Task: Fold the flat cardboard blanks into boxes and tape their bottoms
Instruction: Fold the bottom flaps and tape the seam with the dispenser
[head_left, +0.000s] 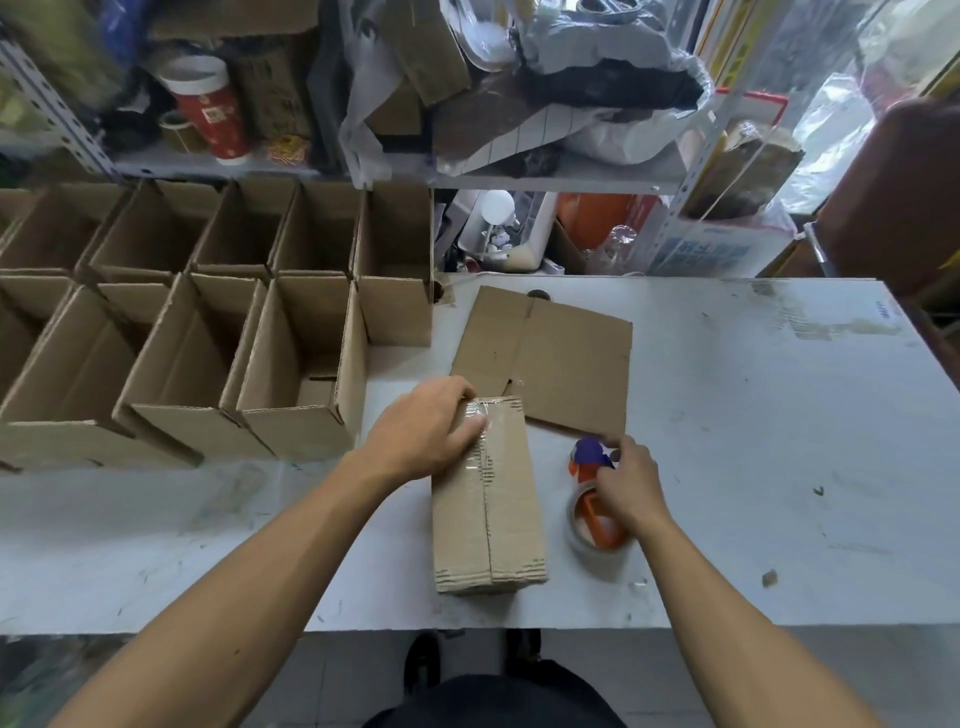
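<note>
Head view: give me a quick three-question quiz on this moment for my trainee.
1. True or false: the left hand presses on the far end of the taped box.
2. What does the right hand rest on?
A. tape dispenser
B. scissors
C. marker
3. Fill in: beyond the taped box, a flat cardboard blank lies on the ____.

Key: 1 true; 2 A; 3 table.
</note>
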